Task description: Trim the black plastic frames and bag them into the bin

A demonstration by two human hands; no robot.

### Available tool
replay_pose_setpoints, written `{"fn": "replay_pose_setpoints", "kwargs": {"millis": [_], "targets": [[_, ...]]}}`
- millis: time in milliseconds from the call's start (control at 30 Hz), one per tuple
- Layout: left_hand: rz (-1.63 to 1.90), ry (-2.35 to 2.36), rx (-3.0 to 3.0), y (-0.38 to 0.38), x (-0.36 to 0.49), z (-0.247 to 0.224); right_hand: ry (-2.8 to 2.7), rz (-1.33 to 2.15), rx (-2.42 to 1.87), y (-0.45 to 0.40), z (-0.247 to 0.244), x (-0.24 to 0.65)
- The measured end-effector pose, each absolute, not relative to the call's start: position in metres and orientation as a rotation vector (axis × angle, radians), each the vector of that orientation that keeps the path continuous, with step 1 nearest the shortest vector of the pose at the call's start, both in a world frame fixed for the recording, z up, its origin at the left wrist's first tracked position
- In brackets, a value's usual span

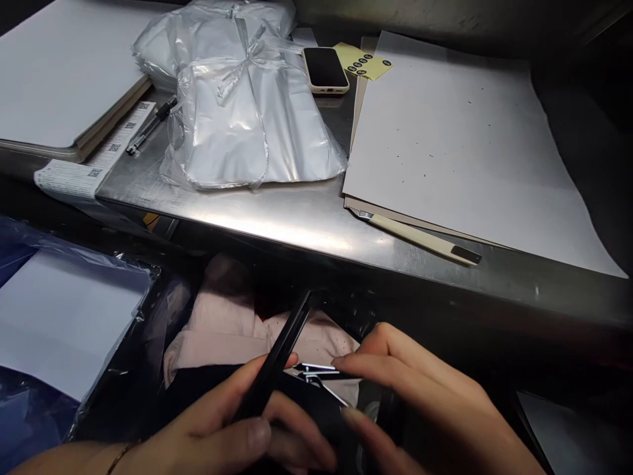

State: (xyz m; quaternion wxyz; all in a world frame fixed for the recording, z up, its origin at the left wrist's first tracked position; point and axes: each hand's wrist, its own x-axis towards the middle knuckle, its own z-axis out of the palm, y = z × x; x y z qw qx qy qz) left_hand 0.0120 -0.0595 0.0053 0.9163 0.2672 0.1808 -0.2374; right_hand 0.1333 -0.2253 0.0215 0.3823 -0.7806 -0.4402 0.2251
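Observation:
Near the bottom of the head view, my left hand (232, 422) is closed around a glossy black strip-like part (279, 349), which slants up to the right. Its far end blends into the dark background, so its full shape is hidden. My right hand (410, 382) pinches a shiny metal nail clipper (319, 376) between thumb and fingers. The clipper's lever angles away from its body, and its jaws point left, close beside the black part and my left fingertip. Whether the jaws touch the part I cannot tell.
On the metal table (237, 214) lie plastic-wrapped silvery bags (247, 125), a phone (325, 69), a yellow sticker sheet (363, 63), white sheets (455, 152) with black specks, a cream-handled tool (420, 237) and a pen (151, 125). A lined box (64, 316) stands lower left.

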Motion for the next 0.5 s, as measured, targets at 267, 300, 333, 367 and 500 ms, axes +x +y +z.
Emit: {"fn": "replay_pose_setpoints", "kwargs": {"millis": [267, 300, 333, 367, 500], "targets": [[-0.468, 0.354, 0.48, -0.061, 0.015, 0.007, -1.355, 0.335, -2.057, -0.216, 0.021, 0.126], [-0.466, 0.351, 0.48, -0.062, 0.015, 0.006, -1.369, 0.317, -2.065, -0.215, 0.02, 0.125], [-0.467, 0.344, 0.479, -0.062, 0.015, 0.006, -1.39, 0.292, -2.065, -0.215, 0.02, 0.124], [-0.471, 0.329, 0.477, -0.062, 0.014, 0.005, -1.413, 0.27, -2.066, -0.214, 0.019, 0.124], [-0.439, 0.259, 0.544, -0.061, 0.014, 0.004, -1.471, 0.231, -2.116, -0.212, 0.018, 0.121]]}}
